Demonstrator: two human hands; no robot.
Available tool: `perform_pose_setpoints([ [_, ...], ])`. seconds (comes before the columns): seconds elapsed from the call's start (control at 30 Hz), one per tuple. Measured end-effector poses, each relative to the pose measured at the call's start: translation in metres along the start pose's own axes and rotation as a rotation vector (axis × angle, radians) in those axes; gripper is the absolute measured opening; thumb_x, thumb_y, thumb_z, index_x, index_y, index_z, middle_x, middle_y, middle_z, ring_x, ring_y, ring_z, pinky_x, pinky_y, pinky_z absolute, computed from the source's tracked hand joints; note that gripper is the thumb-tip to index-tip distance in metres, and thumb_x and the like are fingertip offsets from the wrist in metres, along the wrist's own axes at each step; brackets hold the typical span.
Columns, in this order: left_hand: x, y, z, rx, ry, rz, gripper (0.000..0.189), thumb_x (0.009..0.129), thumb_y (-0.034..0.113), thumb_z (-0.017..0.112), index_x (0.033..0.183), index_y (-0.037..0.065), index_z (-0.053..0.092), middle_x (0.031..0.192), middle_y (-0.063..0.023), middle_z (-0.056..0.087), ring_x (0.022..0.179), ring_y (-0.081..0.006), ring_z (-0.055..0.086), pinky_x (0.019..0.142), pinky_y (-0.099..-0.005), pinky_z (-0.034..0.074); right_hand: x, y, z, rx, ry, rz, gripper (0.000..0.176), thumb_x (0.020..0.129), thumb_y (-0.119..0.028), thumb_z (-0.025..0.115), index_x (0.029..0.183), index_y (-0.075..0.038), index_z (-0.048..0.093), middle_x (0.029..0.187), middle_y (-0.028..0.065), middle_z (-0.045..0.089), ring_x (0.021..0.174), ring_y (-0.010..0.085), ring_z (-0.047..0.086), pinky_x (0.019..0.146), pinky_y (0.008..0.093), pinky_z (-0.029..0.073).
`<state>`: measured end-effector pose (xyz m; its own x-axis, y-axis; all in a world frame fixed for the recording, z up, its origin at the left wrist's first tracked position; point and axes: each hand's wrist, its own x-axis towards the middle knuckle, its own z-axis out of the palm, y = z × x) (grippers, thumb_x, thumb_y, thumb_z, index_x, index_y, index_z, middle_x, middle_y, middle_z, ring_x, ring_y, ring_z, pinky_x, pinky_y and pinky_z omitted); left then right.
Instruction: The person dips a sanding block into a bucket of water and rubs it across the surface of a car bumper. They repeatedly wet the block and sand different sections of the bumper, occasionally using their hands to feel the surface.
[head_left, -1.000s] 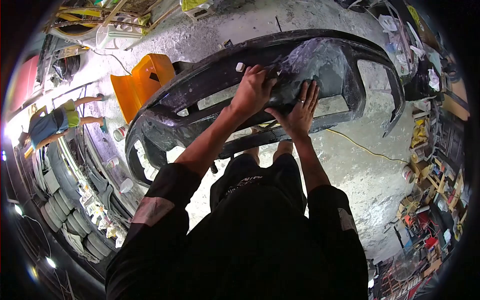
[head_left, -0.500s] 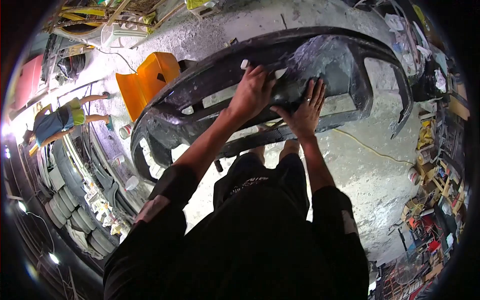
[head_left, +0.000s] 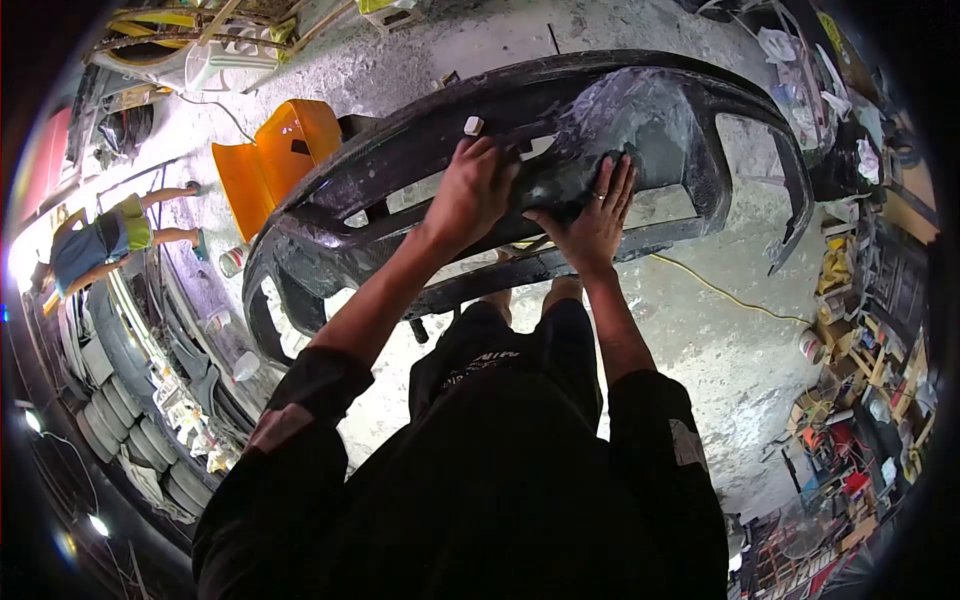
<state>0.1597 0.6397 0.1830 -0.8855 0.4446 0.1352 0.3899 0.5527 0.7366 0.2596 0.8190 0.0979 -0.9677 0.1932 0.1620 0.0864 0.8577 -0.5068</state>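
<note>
A black car bumper [head_left: 400, 262] lies across in front of me, with a grey, scuffed patch [head_left: 655, 130] on its right half. My left hand [head_left: 470, 195] is closed in a fist over the bumper's middle. From its top sticks the pale, blocky end of a white-tipped tool [head_left: 473, 126]; the rest is hidden by the fingers and blur. My right hand [head_left: 597, 222] lies flat on the dark surface just below the grey patch, thumb spread to the left and fingers pointing up. A ring shows on one finger.
An orange panel [head_left: 275, 165] stands at the bumper's upper left edge. Farther left is another person [head_left: 95, 245]. Dark stacked parts [head_left: 130, 420] line the left side. A yellow cord [head_left: 730, 295] crosses the concrete floor toward clutter [head_left: 850, 440] on the right.
The whole view has shifted a little, so most things sit slightly farther left. My left hand has moved slightly down and left against the bumper; my right hand stays flat on it.
</note>
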Motion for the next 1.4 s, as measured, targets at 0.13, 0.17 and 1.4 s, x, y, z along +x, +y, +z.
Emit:
perform_pose_setpoints([
  [0.13, 0.006, -0.004, 0.011, 0.051, -0.016, 0.004, 0.009, 0.089, 0.007, 0.067, 0.088, -0.001, 0.062, 0.089, -0.0175, 0.06, 0.09, -0.0395, 0.057, 0.089, -0.048, 0.045, 0.0, 0.003, 0.004, 0.034, -0.005, 0.014, 0.149, 0.058, -0.087, 0.074, 0.162, -0.004, 0.008, 0.166, 0.0331, 0.008, 0.152, 0.0554, 0.012, 0.12, 0.0678, 0.018],
  [0.17, 0.004, -0.002, 0.009, 0.016, -0.01, 0.014, 0.01, 0.09, 0.007, 0.066, 0.087, -0.001, 0.062, 0.089, -0.0174, 0.059, 0.09, -0.0394, 0.057, 0.087, -0.0477, 0.045, 0.003, 0.002, 0.002, 0.029, -0.003, 0.006, 0.149, 0.058, -0.087, 0.074, 0.162, -0.004, 0.008, 0.166, 0.0331, 0.008, 0.152, 0.0554, 0.012, 0.12, 0.0678, 0.018],
  [1.4, 0.032, 0.011, 0.051, 0.128, 0.103, 0.129, 0.014, 0.086, 0.001, 0.07, 0.1, -0.002, 0.067, 0.096, -0.019, 0.061, 0.09, -0.0411, 0.055, 0.079, -0.0478, 0.046, -0.002, 0.006, 0.005, 0.05, -0.015, 0.032, 0.141, 0.063, -0.084, 0.075, 0.162, -0.004, 0.013, 0.165, 0.0331, 0.011, 0.151, 0.0575, 0.014, 0.117, 0.0715, 0.019],
])
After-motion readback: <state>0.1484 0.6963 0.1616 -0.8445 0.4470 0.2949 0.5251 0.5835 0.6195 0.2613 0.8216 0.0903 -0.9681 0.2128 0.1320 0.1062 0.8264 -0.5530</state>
